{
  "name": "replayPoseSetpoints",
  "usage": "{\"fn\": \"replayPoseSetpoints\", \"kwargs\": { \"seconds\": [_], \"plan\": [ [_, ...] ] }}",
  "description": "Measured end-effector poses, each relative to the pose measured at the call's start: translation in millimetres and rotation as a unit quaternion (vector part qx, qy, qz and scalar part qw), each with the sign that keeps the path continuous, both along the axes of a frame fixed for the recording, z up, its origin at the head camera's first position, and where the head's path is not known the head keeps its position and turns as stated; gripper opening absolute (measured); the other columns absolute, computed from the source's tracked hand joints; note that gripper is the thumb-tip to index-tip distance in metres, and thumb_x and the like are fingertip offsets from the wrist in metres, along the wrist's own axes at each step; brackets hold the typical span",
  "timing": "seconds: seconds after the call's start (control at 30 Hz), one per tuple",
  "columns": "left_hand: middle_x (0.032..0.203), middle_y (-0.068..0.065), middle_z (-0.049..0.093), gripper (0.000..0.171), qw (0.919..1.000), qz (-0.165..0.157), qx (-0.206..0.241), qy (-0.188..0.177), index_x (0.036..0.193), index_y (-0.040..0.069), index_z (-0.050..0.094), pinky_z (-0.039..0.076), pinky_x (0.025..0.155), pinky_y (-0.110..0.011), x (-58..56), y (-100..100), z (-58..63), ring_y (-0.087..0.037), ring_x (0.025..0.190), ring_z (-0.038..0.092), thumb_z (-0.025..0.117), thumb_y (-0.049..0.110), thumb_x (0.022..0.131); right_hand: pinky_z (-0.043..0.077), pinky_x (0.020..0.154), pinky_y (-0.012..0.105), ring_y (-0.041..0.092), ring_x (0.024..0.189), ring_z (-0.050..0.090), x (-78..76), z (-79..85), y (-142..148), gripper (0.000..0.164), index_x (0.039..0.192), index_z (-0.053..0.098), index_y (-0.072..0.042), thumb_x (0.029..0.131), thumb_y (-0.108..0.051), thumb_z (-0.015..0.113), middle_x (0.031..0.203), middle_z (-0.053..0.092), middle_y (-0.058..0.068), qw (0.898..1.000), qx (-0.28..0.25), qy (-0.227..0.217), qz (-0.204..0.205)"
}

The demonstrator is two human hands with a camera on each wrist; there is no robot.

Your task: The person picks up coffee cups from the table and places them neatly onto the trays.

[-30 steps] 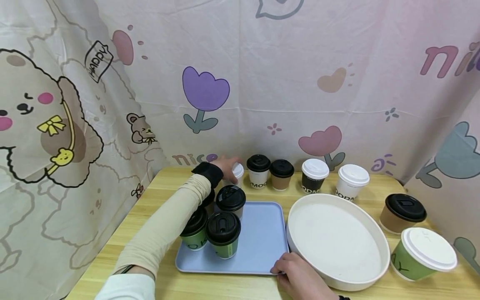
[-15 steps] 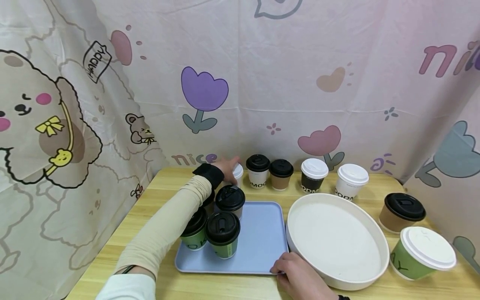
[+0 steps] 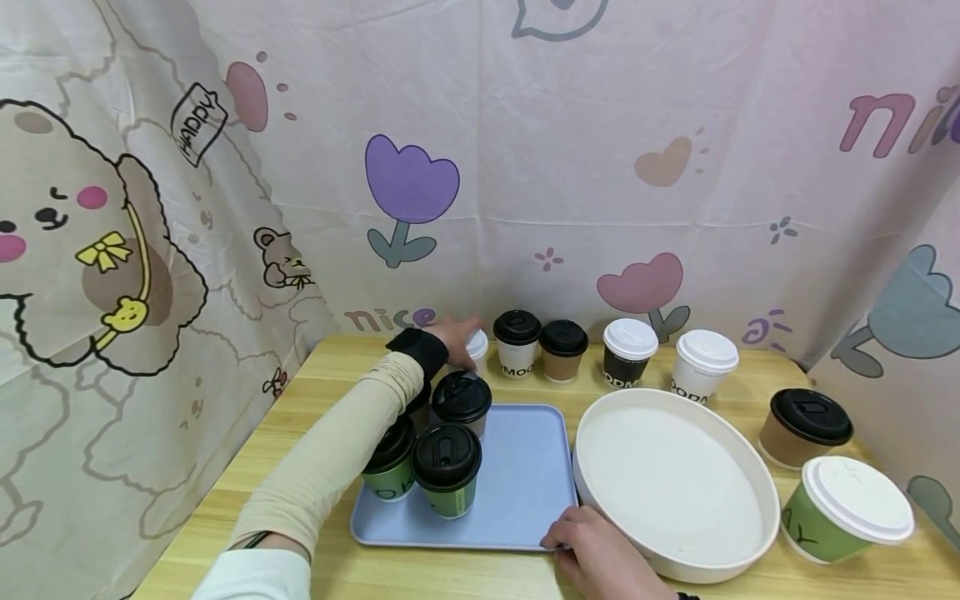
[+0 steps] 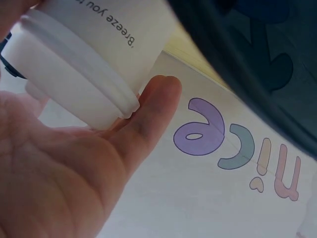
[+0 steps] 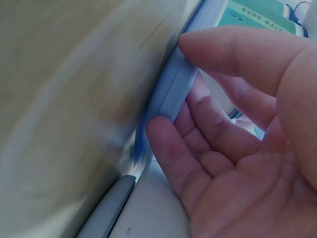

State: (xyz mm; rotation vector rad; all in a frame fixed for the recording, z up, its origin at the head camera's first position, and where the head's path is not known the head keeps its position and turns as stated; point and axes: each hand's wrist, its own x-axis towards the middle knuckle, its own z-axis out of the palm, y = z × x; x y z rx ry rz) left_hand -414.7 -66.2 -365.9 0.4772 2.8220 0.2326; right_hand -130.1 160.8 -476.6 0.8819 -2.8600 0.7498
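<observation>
At the table's back edge, my left hand (image 3: 452,340) holds a white paper coffee cup (image 4: 124,37) with a white lid (image 4: 69,67). In the left wrist view, the fingers reach round the lid's side; in the head view the hand covers much of the cup. My right hand (image 3: 603,557) grips the front right corner of a light blue tray (image 3: 525,483), its fingertips on the rim in the right wrist view. Two green cups with black lids (image 3: 446,471) stand on the tray's left part, with another black-lidded cup (image 3: 461,400) behind. A further one is mostly hidden by the left sleeve.
A round white tray (image 3: 675,475) stands right of the blue one. Along the back are a white cup (image 3: 517,343), a brown cup (image 3: 563,350), a black cup (image 3: 627,353) and another white cup (image 3: 703,365). At right are a brown cup (image 3: 802,427) and a green cup (image 3: 843,508).
</observation>
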Motion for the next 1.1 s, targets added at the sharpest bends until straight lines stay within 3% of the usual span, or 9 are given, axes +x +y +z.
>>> {"fn": "replayPoseSetpoints", "kwargs": {
  "seconds": [0.13,0.33,0.47,0.73,0.93,1.1],
  "plan": [
    [0.140,-0.018,0.054,0.083,0.9999,-0.012,0.008,0.000,0.152,0.023,0.042,0.045,0.102,-0.051,1.2,-1,1.8,-0.036,0.126,0.050,0.087,0.028,0.083,0.053,0.075,0.028,0.003,0.085,0.059,0.1,-0.1,0,0.016,0.090,0.080,-0.016,0.083,-0.002,0.079,0.086,0.065,-0.014,1.000,0.002,-0.003,-0.002],
    [0.142,-0.018,0.054,0.078,0.9993,-0.031,0.020,0.007,0.152,0.019,0.042,0.044,0.104,-0.050,22.3,-4,15.9,-0.037,0.128,0.049,0.084,0.026,0.086,0.053,0.075,0.028,0.002,0.085,0.059,-0.4,-0.1,0,0.015,0.090,0.080,-0.016,0.083,-0.002,0.079,0.086,0.065,-0.014,1.000,0.001,-0.005,0.002],
    [0.141,-0.018,0.055,0.079,0.9990,-0.035,0.029,0.007,0.153,0.017,0.042,0.043,0.104,-0.050,25.0,-6,17.7,-0.037,0.128,0.048,0.083,0.024,0.086,0.053,0.074,0.028,0.002,0.085,0.060,-0.4,-0.3,0,0.015,0.090,0.080,-0.016,0.084,-0.002,0.079,0.087,0.066,-0.014,1.000,0.001,-0.002,0.003],
    [0.139,-0.020,0.051,0.078,0.9994,-0.022,0.024,0.015,0.150,0.023,0.045,0.047,0.099,-0.048,22.8,-6,15.3,-0.034,0.123,0.050,0.084,0.027,0.083,0.053,0.074,0.028,0.003,0.084,0.060,0.1,-0.1,0,0.016,0.090,0.080,-0.017,0.083,-0.002,0.078,0.086,0.066,-0.014,1.000,0.003,0.010,0.003],
    [0.127,-0.018,0.059,0.074,0.9984,-0.031,0.030,0.036,0.142,0.023,0.050,0.050,0.091,-0.043,11.5,-10,12.4,-0.031,0.113,0.057,0.087,0.025,0.077,0.053,0.074,0.028,0.003,0.084,0.060,0.6,0.1,-1,0.017,0.089,0.080,-0.017,0.083,-0.002,0.079,0.086,0.065,-0.014,1.000,0.004,0.009,0.001],
    [0.125,-0.019,0.056,0.077,0.9980,-0.026,0.042,0.039,0.141,0.023,0.050,0.051,0.087,-0.045,2.6,-14,9.6,-0.034,0.109,0.056,0.087,0.026,0.074,0.052,0.074,0.027,0.004,0.083,0.059,0.5,-1.1,-1,0.016,0.089,0.079,-0.017,0.082,-0.002,0.079,0.086,0.065,-0.014,1.000,0.003,0.019,0.003]
  ]
}}
